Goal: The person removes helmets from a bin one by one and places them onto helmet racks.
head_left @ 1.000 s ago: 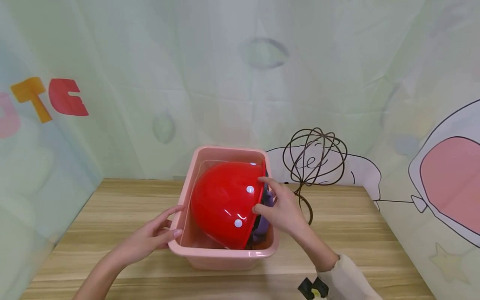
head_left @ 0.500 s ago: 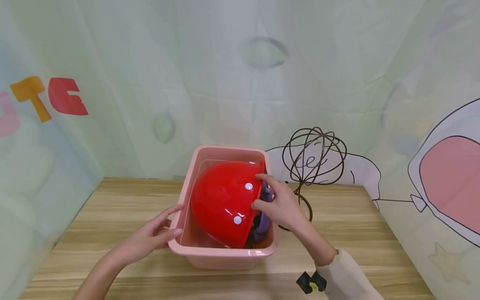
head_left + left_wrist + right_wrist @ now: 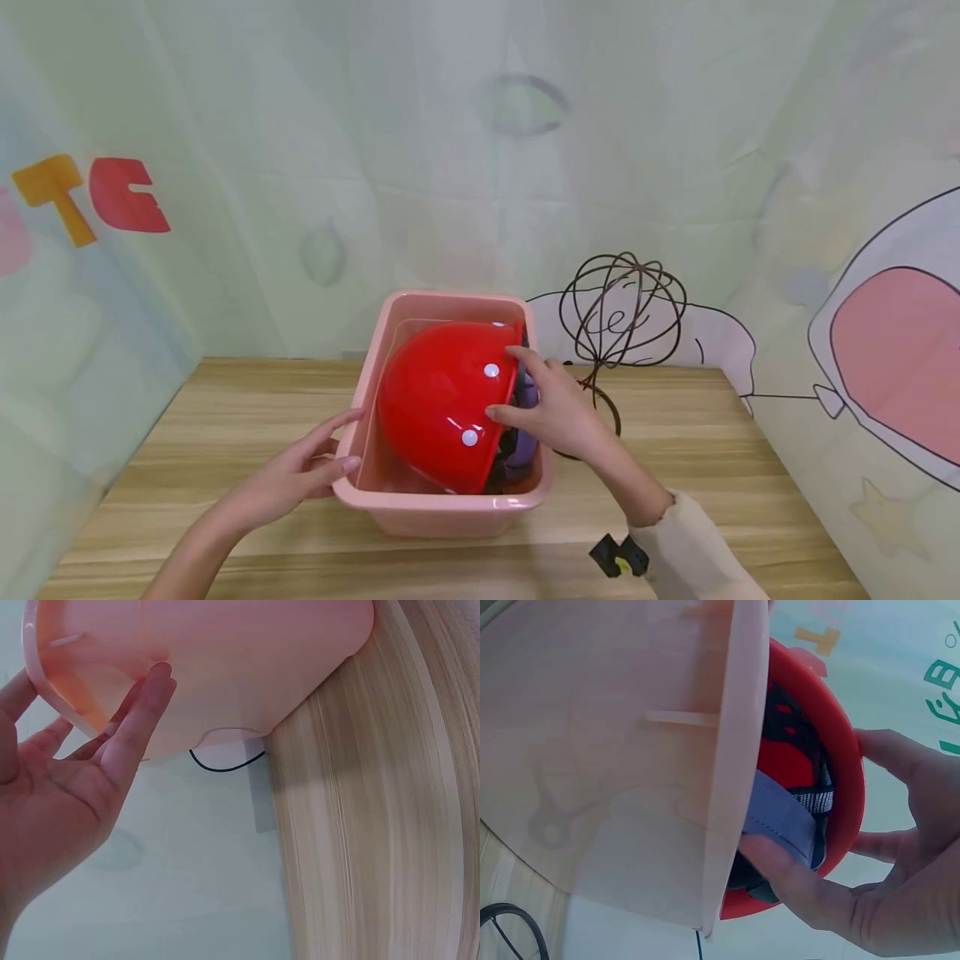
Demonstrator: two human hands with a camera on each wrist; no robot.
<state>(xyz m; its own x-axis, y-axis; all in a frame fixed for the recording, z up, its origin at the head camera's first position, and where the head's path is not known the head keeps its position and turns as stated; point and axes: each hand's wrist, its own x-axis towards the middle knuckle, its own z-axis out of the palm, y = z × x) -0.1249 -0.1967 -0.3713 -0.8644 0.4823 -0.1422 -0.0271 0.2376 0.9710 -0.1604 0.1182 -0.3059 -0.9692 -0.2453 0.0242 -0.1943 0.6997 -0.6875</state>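
A glossy red helmet with white dots lies on its side in a pink tub, its opening toward the tub's right wall. My right hand grips the helmet's rim, with fingertips on the outer shell in the head view. In the right wrist view one digit reaches inside the opening, close to a purple-grey strap. My left hand holds the tub's left rim. Seen from the left wrist, one of its fingers presses against the tub's outer wall.
A dark wire stand, globe-shaped on top with a ring base, stands behind the tub to the right. The tub sits on a wood-grain table. Printed curtains hang close at the back and sides.
The helmet's rim has shifted slightly left and up in the tub, the right hand moving with it. The left hand stays on the tub's rim.
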